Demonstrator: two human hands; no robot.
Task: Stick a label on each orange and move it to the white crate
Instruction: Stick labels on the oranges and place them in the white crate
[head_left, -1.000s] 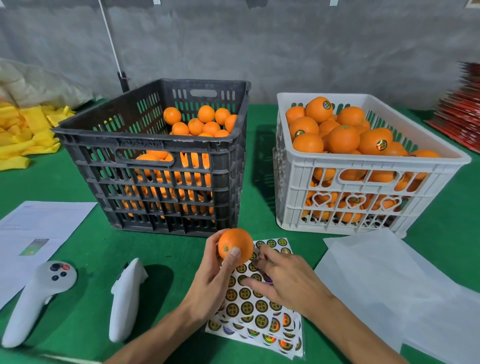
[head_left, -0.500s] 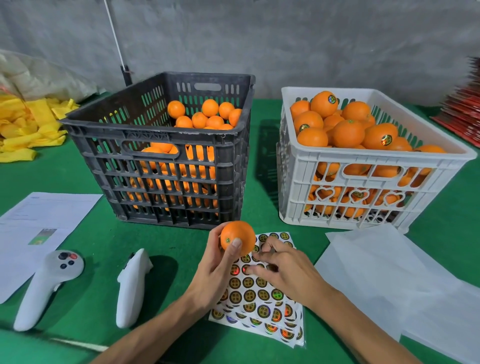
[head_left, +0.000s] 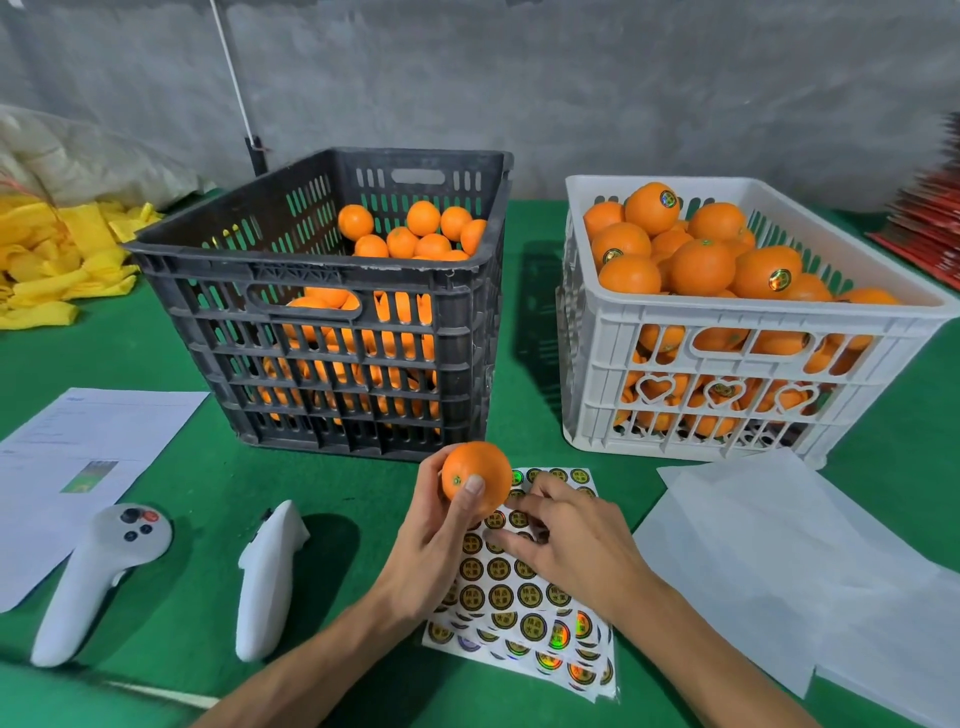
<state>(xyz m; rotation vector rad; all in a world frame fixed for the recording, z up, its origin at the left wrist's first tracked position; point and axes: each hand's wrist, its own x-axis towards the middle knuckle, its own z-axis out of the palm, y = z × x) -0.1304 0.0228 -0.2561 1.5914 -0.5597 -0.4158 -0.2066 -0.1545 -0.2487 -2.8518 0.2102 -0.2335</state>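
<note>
Right hand (head_left: 571, 540) fingers have slid further up the label sheet (head_left: 519, 587) toward the orange (head_left: 477, 478)

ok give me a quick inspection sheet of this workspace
surface: green table, bare patches between items
job's things: orange held up; label sheets flat; black crate part full; white crate heaped, some labelled
clutter: two controllers, printed sheet, white paper, yellow cloths
grippers: left hand grips orange; right hand fingers on labels
cables: nothing seen
surroundings: grey wall, red stack
</note>
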